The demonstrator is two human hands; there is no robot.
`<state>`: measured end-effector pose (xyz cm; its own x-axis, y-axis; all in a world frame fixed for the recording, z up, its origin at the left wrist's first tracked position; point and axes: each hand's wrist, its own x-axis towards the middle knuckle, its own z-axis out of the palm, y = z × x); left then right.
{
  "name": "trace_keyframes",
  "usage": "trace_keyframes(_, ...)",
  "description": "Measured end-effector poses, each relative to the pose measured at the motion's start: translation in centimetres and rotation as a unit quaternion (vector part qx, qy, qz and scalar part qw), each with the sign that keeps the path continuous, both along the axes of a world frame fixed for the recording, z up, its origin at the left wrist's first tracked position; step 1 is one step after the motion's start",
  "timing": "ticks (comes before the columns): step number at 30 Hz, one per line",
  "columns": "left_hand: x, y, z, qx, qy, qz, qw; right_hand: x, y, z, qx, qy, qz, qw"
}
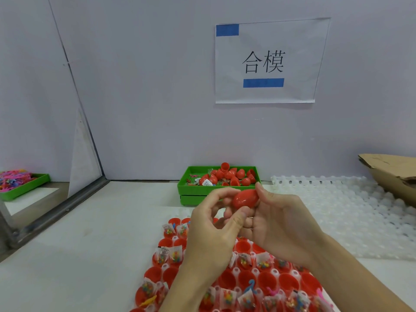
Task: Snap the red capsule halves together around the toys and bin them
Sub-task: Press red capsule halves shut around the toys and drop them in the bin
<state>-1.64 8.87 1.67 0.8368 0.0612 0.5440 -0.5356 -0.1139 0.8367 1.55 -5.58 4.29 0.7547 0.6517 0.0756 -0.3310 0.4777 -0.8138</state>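
Red halves with toy packets fill tray nearest camera. Above them, right hand grips capsule — thumb on top, fingers under. Left hand curled beside it, fingertips at capsule's near end; grip there hard to tell. Seam looks closed. Green bin just behind. Risk: half-snapped seam pops on drop — toy spills.

one legible sign noted: white paper sheet fixed to the pale wall, printed in large black characters "合模". blue tape strip at top left corner, second blue strip directly under the characters. small printed slips in the green bin: unreadable.
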Motion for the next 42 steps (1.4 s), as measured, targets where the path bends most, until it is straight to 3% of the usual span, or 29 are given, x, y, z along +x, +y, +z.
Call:
trace_keyframes(5, 0.0, 0.0, 0.0, 0.0, -0.025, 0.021, 0.999, 0.2, -0.1, 0.0, -0.03, -0.016, 0.006, 0.999)
trace_keyframes(9, 0.0, -0.1, -0.1, 0.03, -0.058, 0.093, 0.994, 0.5, -0.2, 0.0, -0.092, -0.04, -0.074, 0.992)
trace_keyframes(13, 0.1, -0.2, -0.1, 0.054, -0.091, 0.162, 0.981, 0.5, -0.4, 0.9, -0.151, -0.16, -0.18, 0.959)
trace_keyframes(18, -0.4, -0.5, 0.2, 0.032, -0.106, 0.154, 0.982, 0.2, -0.6, 1.4, -0.194, -0.265, -0.229, 0.916)
trace_keyframes(32, -0.9, -0.9, 0.9, -0.014, -0.104, 0.113, 0.988, 0.1, -0.7, 1.8, -0.178, -0.249, -0.261, 0.915)
trace_keyframes(42, -1.2, -0.9, 1.2, -0.087, -0.042, 0.041, 0.994, 0.0, -1.1, 2.1, -0.166, -0.28, -0.26, 0.909)
